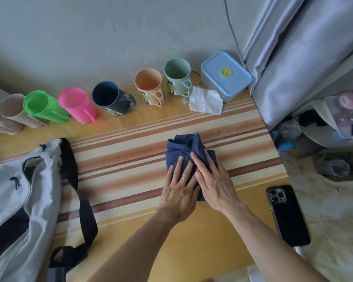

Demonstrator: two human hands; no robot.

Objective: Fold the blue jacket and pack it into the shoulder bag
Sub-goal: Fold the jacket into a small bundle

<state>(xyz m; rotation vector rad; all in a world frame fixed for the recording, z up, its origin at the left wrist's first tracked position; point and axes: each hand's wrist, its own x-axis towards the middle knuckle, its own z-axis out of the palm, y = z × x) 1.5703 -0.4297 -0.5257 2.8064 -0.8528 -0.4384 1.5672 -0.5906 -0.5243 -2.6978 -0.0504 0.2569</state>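
Observation:
The blue jacket [182, 148] lies folded into a small compact bundle on the striped table [120, 159], right of centre. My left hand [178, 192] rests flat on the bundle's near left part, fingers spread, a ring on one finger. My right hand [214, 180] presses flat on its right side, partly over the left hand's fingertips. Neither hand grips the cloth. The grey shoulder bag [18, 200] lies at the left edge with its zip open and its dark strap [86, 212] trailing across the table.
Several plastic cups [108, 98] line the back edge by the wall. A crumpled white tissue [206, 100] and a blue-lidded box [225, 75] sit at the back right. A black phone [286, 214] lies near the right edge. A grey curtain [293, 58] hangs beyond.

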